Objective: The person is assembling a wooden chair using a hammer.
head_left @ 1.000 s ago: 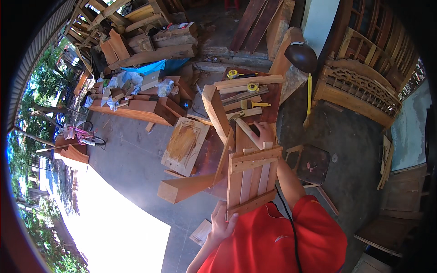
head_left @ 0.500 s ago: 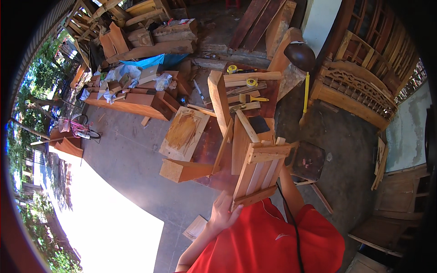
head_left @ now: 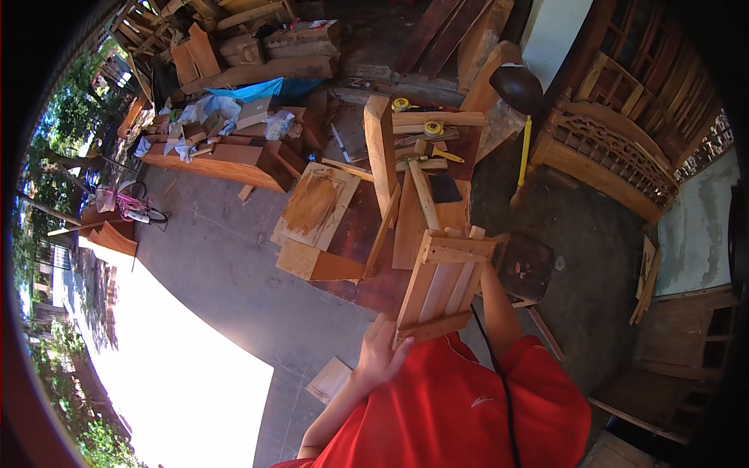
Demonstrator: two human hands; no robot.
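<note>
Right hand has moved behind frame (head_left: 445, 289), grip hidden, can't tell; left hand (head_left: 380, 355) clamps corner. Likely light, stiff; hold rails (head_left: 460, 250).

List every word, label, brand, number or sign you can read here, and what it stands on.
No text can be read.
Red shirt: a small white mark, no legible letters.
Nearer yellow tape measure: any print too small.
Slatted wooden frame: no lettering visible.
</note>
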